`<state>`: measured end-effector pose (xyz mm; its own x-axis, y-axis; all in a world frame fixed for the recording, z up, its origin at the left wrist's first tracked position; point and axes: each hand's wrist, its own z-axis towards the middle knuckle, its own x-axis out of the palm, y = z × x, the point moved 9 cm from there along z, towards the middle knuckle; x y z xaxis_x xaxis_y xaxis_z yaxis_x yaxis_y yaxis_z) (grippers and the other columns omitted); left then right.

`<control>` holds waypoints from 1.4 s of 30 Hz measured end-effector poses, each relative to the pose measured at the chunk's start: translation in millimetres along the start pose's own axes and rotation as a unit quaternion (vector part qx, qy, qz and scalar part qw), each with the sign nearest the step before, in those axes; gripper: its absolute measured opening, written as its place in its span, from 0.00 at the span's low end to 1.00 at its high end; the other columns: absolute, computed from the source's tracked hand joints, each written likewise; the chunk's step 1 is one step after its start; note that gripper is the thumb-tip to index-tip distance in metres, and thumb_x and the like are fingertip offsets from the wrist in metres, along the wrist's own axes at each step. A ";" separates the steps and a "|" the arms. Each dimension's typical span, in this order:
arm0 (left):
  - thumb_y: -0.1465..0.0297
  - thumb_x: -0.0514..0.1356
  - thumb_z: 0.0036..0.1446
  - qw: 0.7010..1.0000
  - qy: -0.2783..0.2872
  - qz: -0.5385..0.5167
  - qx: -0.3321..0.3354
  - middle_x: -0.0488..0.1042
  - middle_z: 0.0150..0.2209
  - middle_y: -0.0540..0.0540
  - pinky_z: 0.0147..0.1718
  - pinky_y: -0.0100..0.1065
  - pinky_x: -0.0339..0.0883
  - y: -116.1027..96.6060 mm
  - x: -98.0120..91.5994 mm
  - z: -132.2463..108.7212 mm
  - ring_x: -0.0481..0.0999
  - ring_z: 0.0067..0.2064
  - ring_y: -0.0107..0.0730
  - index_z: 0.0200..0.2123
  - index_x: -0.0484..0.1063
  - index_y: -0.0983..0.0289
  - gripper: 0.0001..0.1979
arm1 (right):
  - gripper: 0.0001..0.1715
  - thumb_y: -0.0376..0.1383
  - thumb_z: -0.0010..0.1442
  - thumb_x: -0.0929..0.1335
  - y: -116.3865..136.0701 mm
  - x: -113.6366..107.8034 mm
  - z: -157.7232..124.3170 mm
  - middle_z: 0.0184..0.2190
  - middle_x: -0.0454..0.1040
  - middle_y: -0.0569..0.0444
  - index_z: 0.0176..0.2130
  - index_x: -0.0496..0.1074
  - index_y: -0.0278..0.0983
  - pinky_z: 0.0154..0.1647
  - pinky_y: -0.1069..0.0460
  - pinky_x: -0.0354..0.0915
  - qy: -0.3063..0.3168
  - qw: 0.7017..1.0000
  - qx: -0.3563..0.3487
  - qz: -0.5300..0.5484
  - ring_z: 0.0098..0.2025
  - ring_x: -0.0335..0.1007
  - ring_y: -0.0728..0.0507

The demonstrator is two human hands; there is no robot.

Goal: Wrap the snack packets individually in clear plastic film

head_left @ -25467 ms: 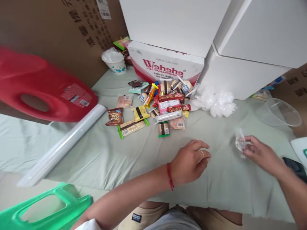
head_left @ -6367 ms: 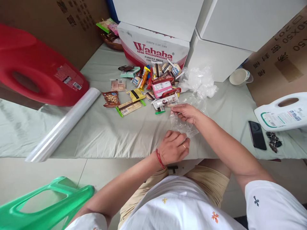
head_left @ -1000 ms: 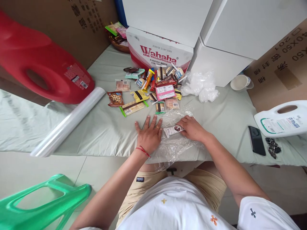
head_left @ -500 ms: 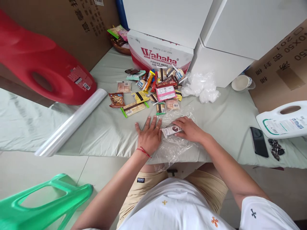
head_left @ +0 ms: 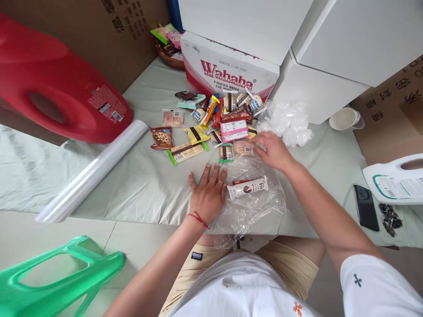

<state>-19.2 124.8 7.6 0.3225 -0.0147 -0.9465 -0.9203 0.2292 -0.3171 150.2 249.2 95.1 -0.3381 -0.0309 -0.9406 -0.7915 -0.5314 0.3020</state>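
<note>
My left hand [head_left: 209, 193] lies flat with its fingers spread, at the left edge of a crumpled sheet of clear plastic film [head_left: 264, 209]. On the film lies a white-wrapped snack bar [head_left: 253, 187], and a strip of something red [head_left: 240, 181] shows along its far side. My right hand [head_left: 272, 152] is off the bar, its fingers apart and bent over the right side of the snack pile. Close to those fingertips are a pale pink snack packet [head_left: 243, 148] and a pink-and-white packet [head_left: 234, 130]; no grip on either shows.
A roll of plastic film [head_left: 95, 169] lies left beside a red jug [head_left: 66, 97]. Behind the snacks stands a Wahaha carton [head_left: 231, 72]; crumpled plastic bags [head_left: 287, 121] lie to its right. A paper cup [head_left: 343, 119], phone [head_left: 366, 207], keys [head_left: 390, 219] and white bottle [head_left: 396, 180] sit rightward.
My right hand has let go of the white-wrapped bar and moved away from me to the snack pile. The bar now lies loose on the film. My left hand stays flat.
</note>
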 end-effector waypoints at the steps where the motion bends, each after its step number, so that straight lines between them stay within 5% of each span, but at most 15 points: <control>1: 0.63 0.41 0.74 1.000 0.002 0.003 -0.002 0.54 0.74 0.57 0.69 0.74 0.27 0.3 0.3 0.2 0.48 0.77 0.51 0.73 0.57 0.56 0.28 | 0.20 0.42 0.72 0.61 -7.5 -3.2 24.8 0.49 0.76 0.43 0.53 0.76 0.37 0.57 0.39 0.63 -0.002 1.000 -0.005 -0.028 0.55 0.67 0.33; 5: 0.63 0.42 0.74 1.000 0.015 0.015 -0.007 0.53 0.75 0.57 0.70 0.72 0.27 1.1 2.5 0.8 0.48 0.77 0.51 0.73 0.56 0.54 0.28 | 0.30 0.42 0.66 0.69 -37.6 11.5 122.8 0.61 0.69 0.41 0.63 0.69 0.35 0.60 0.38 0.63 0.055 0.993 -0.042 -0.095 0.61 0.65 0.31; 7: 0.63 0.42 0.73 1.000 0.019 0.018 -0.008 0.53 0.75 0.57 0.70 0.71 0.28 1.6 3.3 1.1 0.48 0.77 0.51 0.73 0.56 0.54 0.28 | 0.34 0.47 0.62 0.73 -52.8 32.3 158.6 0.58 0.71 0.41 0.61 0.71 0.32 0.58 0.40 0.66 0.116 0.985 -0.059 -0.112 0.57 0.69 0.33; 12: 0.63 0.42 0.73 1.000 0.021 0.020 -0.006 0.53 0.75 0.56 0.70 0.70 0.27 2.3 3.8 1.4 0.48 0.77 0.51 0.73 0.57 0.54 0.28 | 0.36 0.60 0.69 0.63 -76.8 43.1 191.9 0.49 0.75 0.48 0.49 0.76 0.30 0.55 0.43 0.66 0.099 0.988 -0.048 -0.110 0.55 0.72 0.37; 15: 0.62 0.42 0.74 1.000 0.018 0.020 -0.007 0.53 0.75 0.55 0.70 0.71 0.28 2.5 3.6 1.2 0.48 0.77 0.50 0.73 0.57 0.54 0.28 | 0.31 0.57 0.67 0.68 -71.8 20.2 166.4 0.49 0.74 0.47 0.48 0.76 0.31 0.55 0.42 0.65 0.075 0.991 -0.017 -0.111 0.55 0.71 0.35; 20: 0.63 0.42 0.74 1.000 0.012 0.014 -0.005 0.53 0.75 0.56 0.70 0.71 0.28 1.7 3.4 0.7 0.48 0.77 0.50 0.73 0.57 0.55 0.28 | 0.25 0.46 0.60 0.74 -17.7 -17.0 69.8 0.50 0.73 0.44 0.51 0.75 0.33 0.50 0.44 0.67 0.106 0.990 -0.037 -0.085 0.51 0.71 0.33; 26: 0.63 0.42 0.74 1.000 0.006 0.012 -0.002 0.54 0.75 0.56 0.70 0.71 0.28 1.0 1.9 0.6 0.48 0.77 0.51 0.73 0.57 0.55 0.28 | 0.13 0.38 0.56 0.74 27.2 27.9 -31.8 0.41 0.76 0.50 0.44 0.77 0.41 0.33 0.51 0.62 0.287 0.956 -0.032 -0.052 0.36 0.72 0.42; 30: 0.62 0.41 0.74 1.000 0.001 0.012 -0.002 0.55 0.74 0.57 0.70 0.71 0.30 0.3 1.2 0.6 0.49 0.76 0.51 0.72 0.58 0.55 0.28 | 0.14 0.34 0.57 0.73 32.9 44.9 -46.6 0.42 0.77 0.49 0.45 0.76 0.41 0.32 0.50 0.61 0.299 0.953 -0.015 -0.043 0.38 0.74 0.40; 42: 0.63 0.40 0.74 1.000 -0.005 0.018 -0.004 0.57 0.73 0.59 0.70 0.71 0.33 0.1 -1.2 1.1 0.52 0.76 0.49 0.71 0.60 0.58 0.28 | 0.20 0.34 0.68 0.67 54.5 36.1 -68.7 0.54 0.76 0.48 0.58 0.76 0.42 0.52 0.47 0.69 0.200 0.973 -0.065 0.094 0.51 0.75 0.39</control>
<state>-19.5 125.9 8.7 0.2922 0.0039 -0.9564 -0.9328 0.2216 -0.2841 129.9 161.0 67.0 -0.2250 -0.4512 -0.8636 -0.6545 -0.5866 0.4770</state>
